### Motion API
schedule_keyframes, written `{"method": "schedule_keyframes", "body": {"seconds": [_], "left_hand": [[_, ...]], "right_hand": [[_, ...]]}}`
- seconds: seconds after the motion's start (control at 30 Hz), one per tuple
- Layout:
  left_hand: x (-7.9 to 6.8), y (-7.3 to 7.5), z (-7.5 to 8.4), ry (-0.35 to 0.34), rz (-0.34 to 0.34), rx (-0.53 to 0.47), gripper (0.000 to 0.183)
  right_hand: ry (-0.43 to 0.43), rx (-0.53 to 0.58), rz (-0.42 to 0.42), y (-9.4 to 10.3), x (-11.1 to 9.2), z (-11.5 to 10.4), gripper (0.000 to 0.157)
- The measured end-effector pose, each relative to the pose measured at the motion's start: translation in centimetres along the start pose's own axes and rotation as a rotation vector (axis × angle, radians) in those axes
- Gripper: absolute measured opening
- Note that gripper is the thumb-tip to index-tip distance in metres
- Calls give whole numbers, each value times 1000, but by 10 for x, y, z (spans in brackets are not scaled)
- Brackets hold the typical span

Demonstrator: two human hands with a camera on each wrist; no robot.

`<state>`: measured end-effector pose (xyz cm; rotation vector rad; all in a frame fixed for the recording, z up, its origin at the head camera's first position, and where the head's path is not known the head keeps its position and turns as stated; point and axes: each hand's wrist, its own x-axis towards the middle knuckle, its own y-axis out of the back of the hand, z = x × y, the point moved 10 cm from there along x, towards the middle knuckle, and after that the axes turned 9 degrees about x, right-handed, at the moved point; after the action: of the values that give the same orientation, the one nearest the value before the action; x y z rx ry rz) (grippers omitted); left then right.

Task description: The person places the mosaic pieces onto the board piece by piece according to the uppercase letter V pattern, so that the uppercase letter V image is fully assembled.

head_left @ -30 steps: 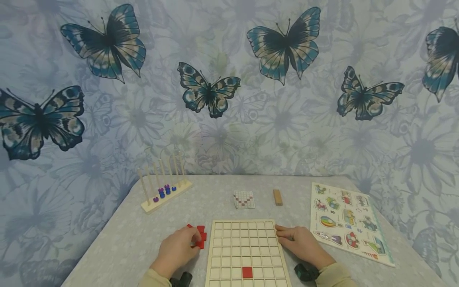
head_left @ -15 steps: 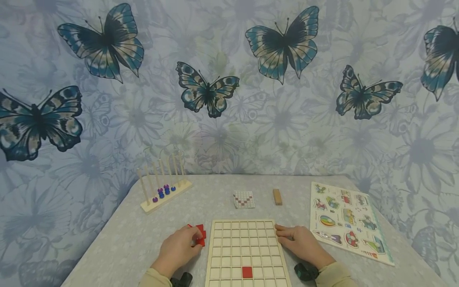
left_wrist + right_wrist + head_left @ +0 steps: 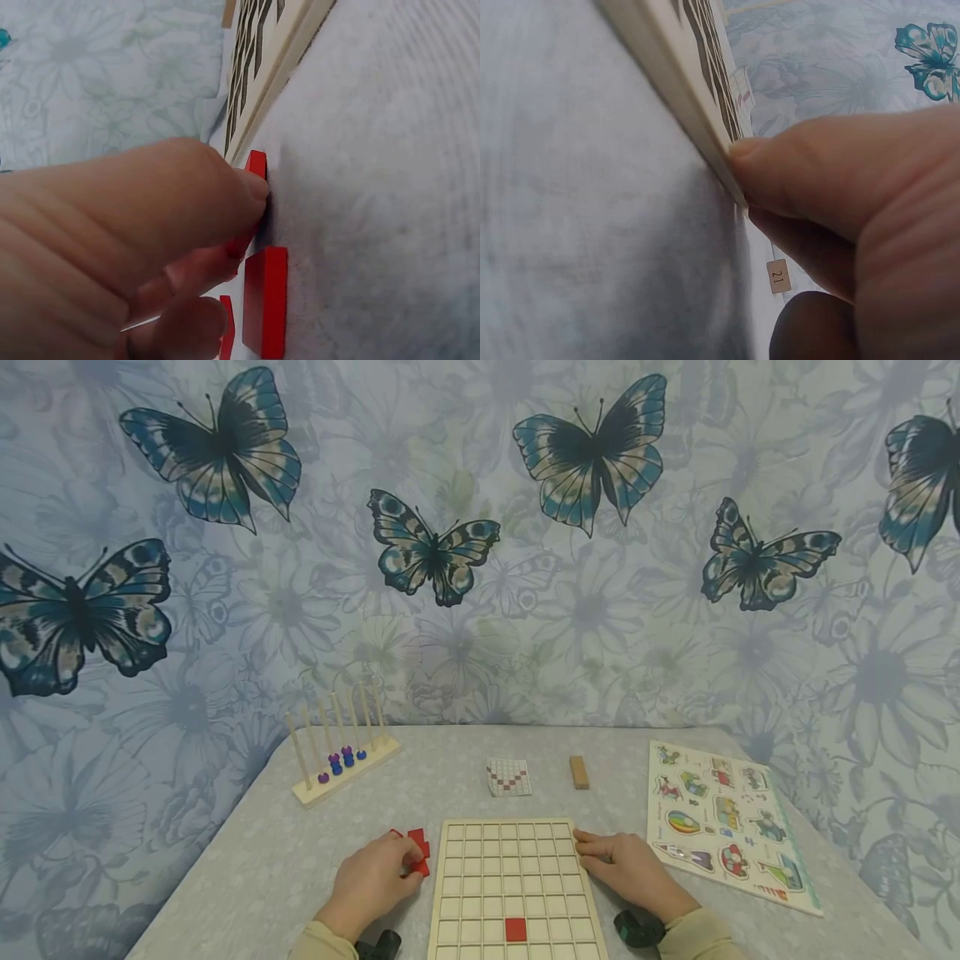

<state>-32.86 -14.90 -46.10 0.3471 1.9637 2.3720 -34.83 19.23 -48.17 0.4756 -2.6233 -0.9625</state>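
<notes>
My left hand (image 3: 371, 877) pinches a red square tile (image 3: 256, 163) between thumb and fingers, close over the table. Another red tile (image 3: 266, 300) lies right below it in the left wrist view, and the fingers partly hide the rest of the small red pile. To the right of this hand lies a cream wooden grid board (image 3: 506, 885). One red tile (image 3: 516, 930) sits in a cell near its front. My right hand (image 3: 630, 868) touches the board's right edge, its fingers fairly straight and the thumb tip at the rim.
Beyond the board lie a small pattern card (image 3: 508, 777) and a wooden block (image 3: 579, 772). A peg abacus with beads (image 3: 348, 768) stands at the back left. A picture puzzle board (image 3: 731, 827) lies on the right. A butterfly-print wall (image 3: 480, 652) rises behind the table.
The fingers of my left hand have shifted slightly among the red tiles, and the tiles have turned a little. My right hand stays at the board's edge.
</notes>
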Motion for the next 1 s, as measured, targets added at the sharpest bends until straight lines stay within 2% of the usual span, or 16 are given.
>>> {"method": "schedule_keyframes", "body": {"seconds": [0.33, 0.6, 0.8, 1.0], "left_hand": [[-1, 11, 9, -14, 76, -24, 16], [-6, 13, 28, -106, 97, -80, 14], [-10, 4, 47, -192, 56, -108, 18], [-14, -2, 62, -237, 36, -129, 13]], "right_hand": [[1, -5, 10, 1, 0, -2, 30], [13, -5, 15, 3, -2, -5, 31], [2, 11, 10, 2, -2, -3, 31], [-4, 14, 8, 1, -1, 0, 30]]}}
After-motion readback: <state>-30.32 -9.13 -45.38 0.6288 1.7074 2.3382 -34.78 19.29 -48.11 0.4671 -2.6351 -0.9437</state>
